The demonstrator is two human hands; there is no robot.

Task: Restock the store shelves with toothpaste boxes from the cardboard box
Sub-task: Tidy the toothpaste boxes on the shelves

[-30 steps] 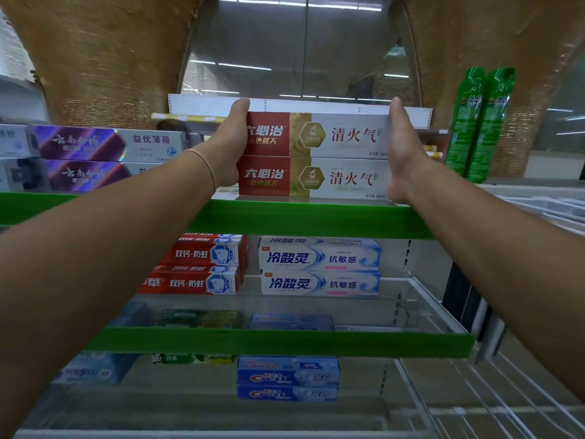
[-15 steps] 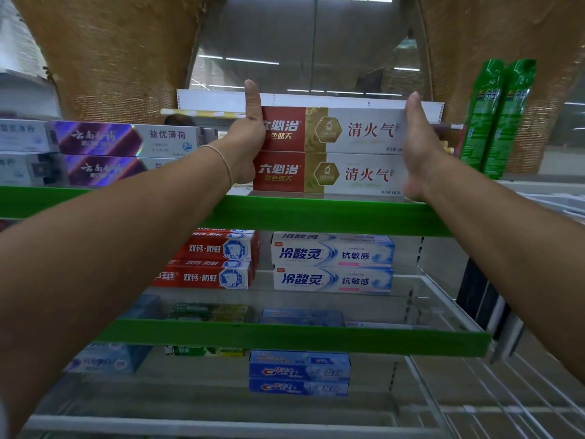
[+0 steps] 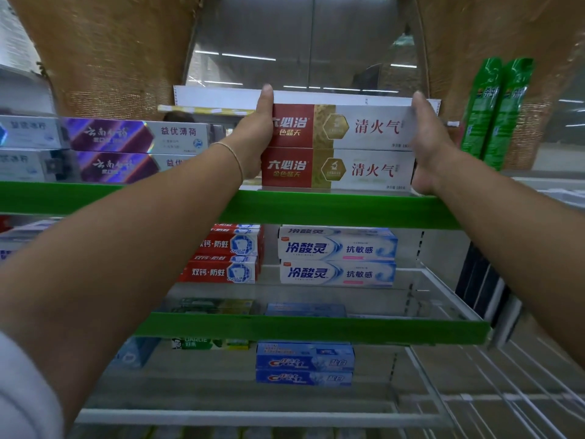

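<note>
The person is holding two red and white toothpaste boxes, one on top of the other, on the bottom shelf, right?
Not quite. The two stacked red and white toothpaste boxes sit on the top green-edged shelf, not the bottom one. The left hand and right hand press their ends, as the head view shows.

Open shelf gap between purple boxes (image 3: 126, 147) and red-and-white boxes (image 3: 338, 147).

Two tall green spray cans (image 3: 495, 112) stand side by side at the upper right of the frame. A woven brown mat (image 3: 120, 55) hangs at upper left.
</note>
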